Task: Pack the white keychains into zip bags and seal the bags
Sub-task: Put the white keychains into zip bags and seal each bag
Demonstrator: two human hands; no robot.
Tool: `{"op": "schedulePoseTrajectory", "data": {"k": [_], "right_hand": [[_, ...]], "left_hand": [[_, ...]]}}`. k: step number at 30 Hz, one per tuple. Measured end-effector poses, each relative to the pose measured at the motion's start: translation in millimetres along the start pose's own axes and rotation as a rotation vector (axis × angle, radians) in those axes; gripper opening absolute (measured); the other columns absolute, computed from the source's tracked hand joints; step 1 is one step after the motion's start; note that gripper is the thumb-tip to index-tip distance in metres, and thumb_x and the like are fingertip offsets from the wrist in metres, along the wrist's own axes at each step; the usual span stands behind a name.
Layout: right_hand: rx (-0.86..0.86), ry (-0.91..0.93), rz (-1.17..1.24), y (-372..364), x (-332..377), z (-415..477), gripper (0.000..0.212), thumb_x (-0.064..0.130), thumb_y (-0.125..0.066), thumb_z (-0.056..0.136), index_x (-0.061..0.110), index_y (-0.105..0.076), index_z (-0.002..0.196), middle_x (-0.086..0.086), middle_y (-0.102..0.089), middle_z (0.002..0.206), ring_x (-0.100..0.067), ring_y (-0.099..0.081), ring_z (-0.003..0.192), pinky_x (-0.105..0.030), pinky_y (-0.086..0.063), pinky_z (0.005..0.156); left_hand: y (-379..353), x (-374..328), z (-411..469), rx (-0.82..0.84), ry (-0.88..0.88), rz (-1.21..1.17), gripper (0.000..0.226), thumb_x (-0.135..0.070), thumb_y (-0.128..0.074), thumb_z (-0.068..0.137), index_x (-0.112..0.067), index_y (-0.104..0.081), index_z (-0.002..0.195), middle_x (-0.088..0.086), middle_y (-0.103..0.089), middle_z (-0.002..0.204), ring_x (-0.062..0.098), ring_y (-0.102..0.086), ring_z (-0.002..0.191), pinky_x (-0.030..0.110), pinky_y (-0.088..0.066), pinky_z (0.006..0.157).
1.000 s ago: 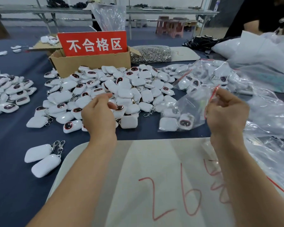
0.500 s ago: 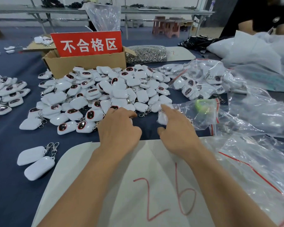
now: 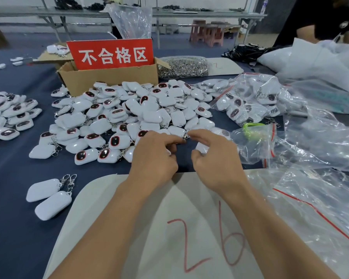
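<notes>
At the near edge of the pile (image 3: 149, 115) on the desk (image 3: 12, 178), right hand (image 3: 216, 160) fingers curl round a white keychain (image 3: 201, 147); left hand (image 3: 153, 160) fingers curled alongside, grip unclear. Clear bags (image 3: 310, 137) lie right.

White keychains (image 3: 149, 115) lie heaped across the middle of the scene: rounded white tags with metal clasps, many showing a dark, red-rimmed oval, others blank side up. We see a smaller heap (image 3: 8, 115) at the left and a blank pair (image 3: 48, 198) lying apart at near left. One keychain (image 3: 201, 147) sits within the curled fingers of the right hand (image 3: 216, 164). Clear zip bags (image 3: 242, 101) with red seal strips, filled, pile up at far right. Empty-looking ones (image 3: 320, 208) lie flat at near right, though we cannot be sure.
</notes>
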State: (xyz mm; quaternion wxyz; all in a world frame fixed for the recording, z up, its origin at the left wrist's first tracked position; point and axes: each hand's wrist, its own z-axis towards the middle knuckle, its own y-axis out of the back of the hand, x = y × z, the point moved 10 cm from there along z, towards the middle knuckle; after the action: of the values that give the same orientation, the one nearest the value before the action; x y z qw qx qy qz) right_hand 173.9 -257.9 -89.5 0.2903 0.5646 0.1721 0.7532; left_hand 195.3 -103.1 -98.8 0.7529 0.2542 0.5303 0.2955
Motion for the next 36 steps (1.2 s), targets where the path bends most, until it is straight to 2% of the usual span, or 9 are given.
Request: {"op": "schedulePoseTrajectory", "data": {"k": [2,5,9,16,21,25,29,33,36], "right_hand": [[0.041,0.007,0.050,-6.9,3.4,-3.0,0.044,-0.002,-0.056,0.081,0.022,-0.078,0.111,0.009,-0.079,0.107,-0.005,-0.070,0.106,-0.027,-0.053,0.100],[0.139,-0.022,0.048,-21.6,-1.0,-6.7,0.041,-0.001,-0.054,0.084,0.022,-0.079,0.107,0.011,-0.078,0.097,0.005,-0.070,0.094,-0.017,-0.054,0.092],[0.252,0.001,0.035,-35.1,-1.4,-7.7,0.042,-0.001,-0.055,0.080,0.025,-0.078,0.103,0.013,-0.077,0.093,0.006,-0.070,0.090,-0.011,-0.052,0.085],[0.303,-0.049,0.068,-37.3,-8.2,-7.8,0.042,-0.001,-0.058,0.080,0.020,-0.077,0.111,0.007,-0.077,0.100,0.001,-0.070,0.093,-0.013,-0.052,0.087],[0.279,-0.085,0.077,-32.9,-10.5,-6.7,0.040,0.001,-0.061,0.079,0.024,-0.078,0.107,0.010,-0.078,0.093,-0.003,-0.072,0.091,-0.023,-0.056,0.090],[0.137,-0.118,0.150,-21.5,-10.9,-4.1,0.018,0.009,-0.068,0.081,0.026,-0.070,0.086,0.011,-0.076,0.074,-0.010,-0.070,0.068,-0.033,-0.057,0.071],[0.131,-0.219,0.394,-22.6,-13.5,-6.9,0.016,0.020,-0.072,0.088,0.024,-0.057,0.092,0.004,-0.076,0.070,-0.009,-0.067,0.057,-0.032,-0.058,0.059],[0.145,-0.296,0.596,-23.8,-15.8,-6.9,0.009,0.009,-0.064,0.095,0.016,-0.065,0.099,-0.006,-0.077,0.073,-0.016,-0.069,0.057,-0.031,-0.059,0.061],[0.104,-0.287,0.603,-17.7,-17.0,-3.1,0.013,0.007,-0.065,0.094,0.017,-0.072,0.096,-0.004,-0.077,0.073,-0.012,-0.065,0.054,-0.027,-0.057,0.061]], "left_hand": [[-5.6,0.8,-0.7,0.042,0.003,0.030,0.041,-0.015,-0.063,0.072,-0.042,-0.077,0.100,-0.013,-0.072,0.083,0.008,-0.061,0.084,0.021,-0.043,0.063],[4.7,9.0,-2.5,-0.040,0.067,0.252,0.038,-0.028,-0.074,0.075,-0.046,-0.072,0.109,-0.015,-0.074,0.102,0.015,-0.064,0.100,0.028,-0.038,0.071],[10.5,11.3,-3.2,-0.085,0.122,0.327,0.026,-0.037,-0.068,0.079,-0.043,-0.074,0.104,-0.012,-0.075,0.101,0.020,-0.066,0.100,0.027,-0.032,0.068],[4.5,1.9,-4.7,0.046,0.125,0.351,0.057,-0.031,-0.045,0.050,-0.035,-0.072,0.099,-0.009,-0.073,0.091,0.021,-0.064,0.089,0.028,-0.036,0.062],[9.2,3.6,-2.2,-0.055,0.178,0.132,0.034,-0.019,-0.057,0.089,-0.037,-0.077,0.110,-0.012,-0.076,0.108,0.016,-0.067,0.104,0.027,-0.047,0.084],[4.9,2.2,-0.4,-0.051,0.197,-0.296,0.031,-0.009,-0.062,0.092,-0.033,-0.080,0.101,-0.020,-0.077,0.096,-0.007,-0.068,0.091,0.008,-0.048,0.087],[-3.3,2.5,-1.3,-0.003,0.275,-0.725,0.039,0.001,-0.058,0.096,-0.032,-0.078,0.099,-0.012,-0.079,0.101,0.003,-0.073,0.098,0.024,-0.055,0.090],[-9.8,-6.9,-2.1,0.074,0.247,-0.773,0.049,0.007,-0.052,0.096,-0.035,-0.078,0.098,-0.015,-0.078,0.104,-0.001,-0.070,0.105,0.012,-0.051,0.087],[-10.0,-3.6,-2.8,0.057,0.275,-0.775,0.044,0.001,-0.054,0.099,-0.035,-0.079,0.101,-0.009,-0.079,0.105,0.008,-0.071,0.106,0.021,-0.053,0.095]]}}
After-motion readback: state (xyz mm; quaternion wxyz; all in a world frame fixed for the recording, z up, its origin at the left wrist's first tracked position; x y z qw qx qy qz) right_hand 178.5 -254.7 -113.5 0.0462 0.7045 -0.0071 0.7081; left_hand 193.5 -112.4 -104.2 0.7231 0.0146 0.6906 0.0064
